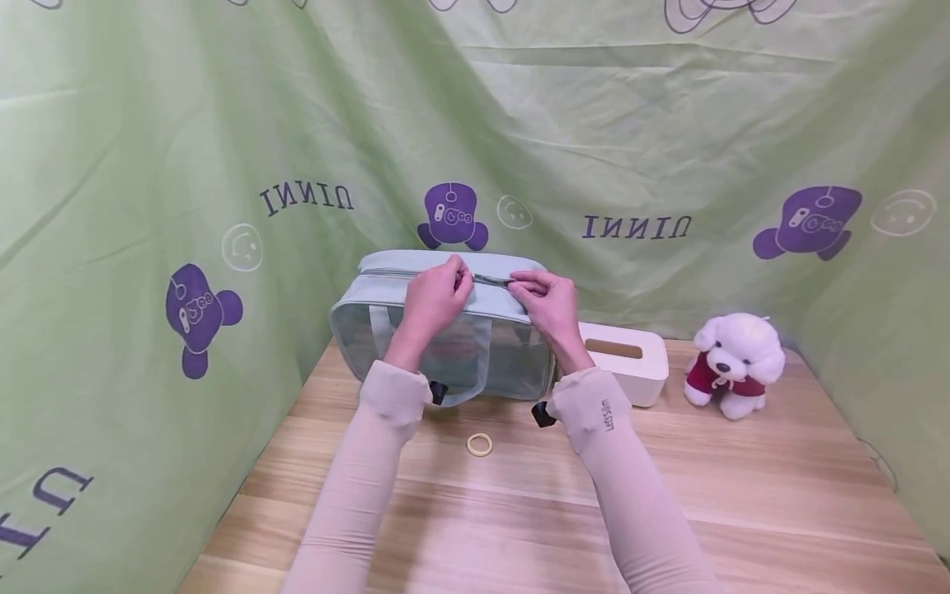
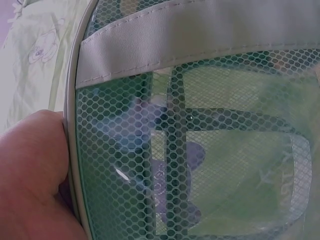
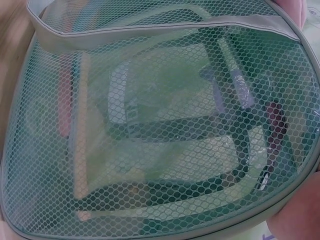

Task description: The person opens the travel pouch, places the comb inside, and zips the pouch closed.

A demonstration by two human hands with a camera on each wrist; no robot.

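Observation:
A pale green toiletry bag (image 1: 512, 355) with see-through mesh sides stands at the back of the table, its zipper (image 1: 491, 281) running along the top. My left hand (image 1: 433, 299) pinches at the zipper near the middle; its fingers hide the zipper pull. Farther right, my right hand (image 1: 552, 305) pinches the bag's top at the zipper's right end. A strap handle (image 2: 200, 35) crosses the mesh in the left wrist view. Through the mesh in the right wrist view, a reddish strip (image 3: 65, 95) shows inside, too blurred to identify.
A yellow ring (image 1: 468, 445) lies on the wooden table (image 1: 475, 528) in front of the bag. Right of the bag stand a white tissue box (image 1: 631, 375) and a white plush dog (image 1: 742, 351) in red clothing. Green printed cloth (image 1: 549, 124) hangs around the table.

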